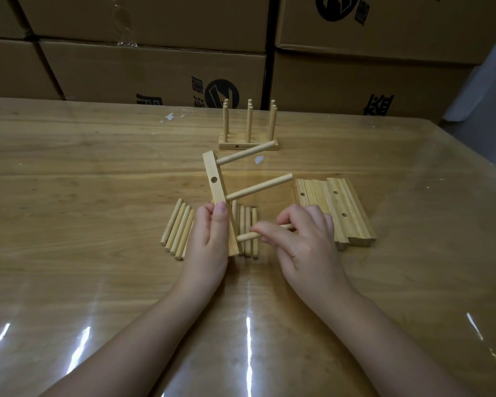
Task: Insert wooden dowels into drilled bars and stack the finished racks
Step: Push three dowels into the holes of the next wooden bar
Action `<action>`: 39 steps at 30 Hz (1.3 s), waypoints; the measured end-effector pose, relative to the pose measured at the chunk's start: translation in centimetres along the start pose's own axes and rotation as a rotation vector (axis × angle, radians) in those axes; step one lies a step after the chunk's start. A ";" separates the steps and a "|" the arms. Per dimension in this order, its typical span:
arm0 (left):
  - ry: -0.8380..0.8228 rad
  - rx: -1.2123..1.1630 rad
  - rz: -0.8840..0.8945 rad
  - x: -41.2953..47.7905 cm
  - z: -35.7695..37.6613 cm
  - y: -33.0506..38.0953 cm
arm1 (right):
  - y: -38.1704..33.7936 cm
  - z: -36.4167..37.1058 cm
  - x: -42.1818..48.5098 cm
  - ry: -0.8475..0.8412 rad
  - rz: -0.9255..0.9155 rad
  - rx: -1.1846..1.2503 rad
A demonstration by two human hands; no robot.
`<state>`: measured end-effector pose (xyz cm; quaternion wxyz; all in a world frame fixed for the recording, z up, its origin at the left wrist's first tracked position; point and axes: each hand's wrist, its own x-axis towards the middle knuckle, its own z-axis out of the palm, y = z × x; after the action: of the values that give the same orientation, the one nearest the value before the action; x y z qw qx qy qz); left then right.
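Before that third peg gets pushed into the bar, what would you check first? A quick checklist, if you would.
1. Bar held steady: the left hand grips the bar near its lower end. Ok.
2. Peg in hand: the right hand pinches the third dowel. Ok.
3. Tip lined up with the last hole: the tip is at the bar's side, but the hole is hidden. Cannot tell.
4. Other two pegs in place: the upper dowel and the middle dowel both stick out of the bar, roughly parallel. Ok.
5. Supplies at hand: loose dowels and drilled bars lie on the table. Ok.
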<state>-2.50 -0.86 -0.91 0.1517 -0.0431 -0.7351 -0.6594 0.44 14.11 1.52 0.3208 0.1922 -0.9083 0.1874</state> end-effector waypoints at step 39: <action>-0.049 0.093 0.071 -0.1 0.0 0.6 | -0.2 0.7 -0.7 -0.015 0.095 0.119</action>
<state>-2.22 -0.81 -0.41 0.1589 -0.0782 -0.7665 -0.6173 0.65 13.79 0.58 0.2927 0.1693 -0.9060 0.2547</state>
